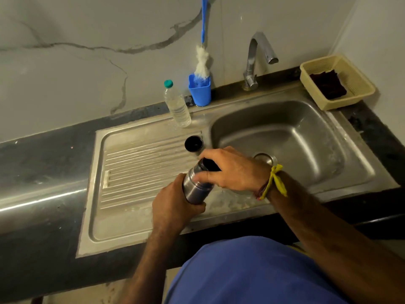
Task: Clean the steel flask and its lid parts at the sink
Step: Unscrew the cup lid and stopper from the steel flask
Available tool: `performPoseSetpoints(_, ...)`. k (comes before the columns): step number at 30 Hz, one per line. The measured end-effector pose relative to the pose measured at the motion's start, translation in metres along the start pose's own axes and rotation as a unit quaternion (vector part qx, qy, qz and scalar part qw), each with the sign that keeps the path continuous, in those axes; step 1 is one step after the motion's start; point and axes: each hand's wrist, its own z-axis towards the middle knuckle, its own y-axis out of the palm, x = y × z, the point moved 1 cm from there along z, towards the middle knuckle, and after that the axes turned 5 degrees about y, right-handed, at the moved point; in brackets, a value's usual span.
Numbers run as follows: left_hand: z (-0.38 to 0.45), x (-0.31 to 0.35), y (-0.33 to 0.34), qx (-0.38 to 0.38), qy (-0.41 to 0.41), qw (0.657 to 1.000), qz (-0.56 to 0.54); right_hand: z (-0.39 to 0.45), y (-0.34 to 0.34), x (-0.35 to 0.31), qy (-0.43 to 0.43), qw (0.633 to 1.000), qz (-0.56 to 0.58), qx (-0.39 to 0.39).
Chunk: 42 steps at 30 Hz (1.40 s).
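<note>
— Over the front rim of the steel sink (328, 137), just left of the basin: steel flask (195, 187), tilted, neck leaning toward the back wall. Left hand (175, 207) wrapped round the lower body. Right hand (230, 170) curled over the top, clutching a dark stopper (208, 164) at the mouth; cannot tell whether seated or already loose.

— And the other lid part?

— On the ribbed drainboard (140, 172), just beyond the flask: dark cap (193, 144), open side up, near the basin's left edge, apart from both hands.

— Anything crowding the work?

— Behind the cap, a clear plastic bottle (177, 105) with green top, standing at the back of the drainboard. Just right of it, against the wall, a blue cup (199, 92) holding a bottle brush (202, 62), white bristles, blue handle running up out of view. Chrome tap (256, 60) behind the basin, spout turned right. Cream plastic basket (337, 81) on the right back corner, with a dark scrubbing pad (328, 84) inside. Yellow thread (276, 181) tied at the right wrist. Round drain (266, 159) partly hidden behind the right hand.

— Labels, writing?

— None legible on flask or bottle.
</note>
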Motion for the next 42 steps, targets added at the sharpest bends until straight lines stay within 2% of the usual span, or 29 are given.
performPoseSetpoints(3,-0.002,-0.002,-0.002,-0.001,0.002,1.0,0.013,-0.008,-0.006,-0.001,-0.048,0.999,0.014,-0.013)
performPoseSetpoints(6,-0.002,-0.001,-0.004,0.003,0.002,1.0,0.015,-0.01,-0.006,-0.002,-0.008,0.998,0.044,0.036)
performPoseSetpoints(10,-0.004,-0.002,-0.004,-0.002,0.007,1.0,0.02,-0.013,-0.006,0.002,-0.046,0.998,0.037,-0.018)
performPoseSetpoints(13,-0.005,-0.004,-0.004,-0.009,0.002,1.0,0.025,-0.015,-0.007,0.004,-0.012,0.998,0.056,0.003)
performPoseSetpoints(17,-0.006,-0.002,-0.002,-0.015,0.001,0.999,0.036,-0.015,-0.002,0.004,-0.06,0.997,0.043,-0.008)
performPoseSetpoints(21,-0.005,0.0,-0.004,-0.017,0.003,0.999,0.035,-0.012,-0.001,0.004,-0.018,0.999,0.031,0.015)
performPoseSetpoints(25,-0.004,0.0,-0.004,-0.022,-0.002,0.999,0.034,-0.008,-0.001,0.004,-0.057,0.997,0.044,0.002)
performPoseSetpoints(28,-0.003,-0.002,-0.004,-0.016,-0.003,0.999,0.029,-0.006,-0.001,0.004,0.006,0.999,0.042,0.02)
performPoseSetpoints(31,-0.003,-0.004,-0.005,-0.019,-0.003,1.0,0.019,-0.003,-0.002,0.003,-0.036,0.999,0.031,0.022)
performPoseSetpoints(35,-0.003,-0.011,-0.007,-0.006,-0.02,1.0,-0.021,-0.005,-0.014,0.01,-0.067,0.988,0.135,0.035)
performPoseSetpoints(39,-0.004,-0.024,-0.009,0.033,-0.062,0.994,-0.08,-0.003,-0.021,0.031,-0.015,0.966,0.245,0.085)
performPoseSetpoints(42,-0.003,-0.036,-0.008,0.073,-0.098,0.983,-0.134,0.01,-0.003,0.054,0.046,0.961,0.251,0.104)
